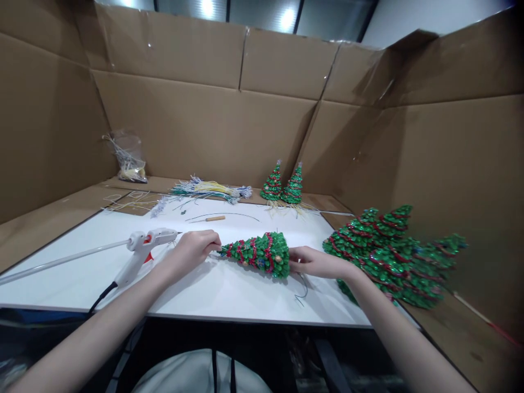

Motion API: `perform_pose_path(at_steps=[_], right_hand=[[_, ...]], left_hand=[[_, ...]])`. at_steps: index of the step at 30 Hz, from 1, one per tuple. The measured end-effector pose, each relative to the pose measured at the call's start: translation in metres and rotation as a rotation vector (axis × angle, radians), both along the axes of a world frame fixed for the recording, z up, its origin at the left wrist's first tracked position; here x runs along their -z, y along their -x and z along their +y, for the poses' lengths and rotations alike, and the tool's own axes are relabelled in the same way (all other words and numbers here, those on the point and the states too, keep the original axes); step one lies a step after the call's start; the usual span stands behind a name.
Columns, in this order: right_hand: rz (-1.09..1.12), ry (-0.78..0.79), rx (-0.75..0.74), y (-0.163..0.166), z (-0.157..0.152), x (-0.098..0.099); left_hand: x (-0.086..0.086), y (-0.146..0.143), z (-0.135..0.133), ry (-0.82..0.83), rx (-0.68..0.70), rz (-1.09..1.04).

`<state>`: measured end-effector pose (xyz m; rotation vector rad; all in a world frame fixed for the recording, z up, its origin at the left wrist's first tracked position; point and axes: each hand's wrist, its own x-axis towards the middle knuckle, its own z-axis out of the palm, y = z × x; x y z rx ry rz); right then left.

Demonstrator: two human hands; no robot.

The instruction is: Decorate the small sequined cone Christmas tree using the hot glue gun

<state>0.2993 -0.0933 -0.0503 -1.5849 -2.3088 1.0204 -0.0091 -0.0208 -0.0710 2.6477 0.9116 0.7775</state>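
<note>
A small green Christmas tree (260,254) with red garland and coloured ornaments lies on its side over the white board, its tip to the left. At that tip, the fingers of my left hand (198,246) are pinched together; whether a thin wire is between them is too small to tell. My right hand (313,262) holds the wide base from the right, some fingertips hidden behind or inside it. From below the base a dark thin wire (302,292) trails onto the board. Left of my left hand lies a white glue gun (141,254) with a long glue stick in its back.
Several larger decorated trees (393,256) crowd the right side. Two small trees (281,185) stand at the back near bundled wires (210,189). A wooden-handled tool (215,218) lies mid-board; a plastic bag (130,158) sits back left. Cardboard walls (196,125) enclose the board.
</note>
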Motion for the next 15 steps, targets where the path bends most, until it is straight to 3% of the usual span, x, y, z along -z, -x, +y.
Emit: perform_pose_path(at_steps=[7, 15], right_hand=[[0.128, 0.056, 0.118, 0.006, 0.012, 0.007], [0.217, 0.136, 0.146, 0.014, 0.019, 0.008]], left_hand=[[0.009, -0.005, -0.001, -0.263, -0.059, 0.147], [0.014, -0.011, -0.002, -0.323, -0.073, 0.191]])
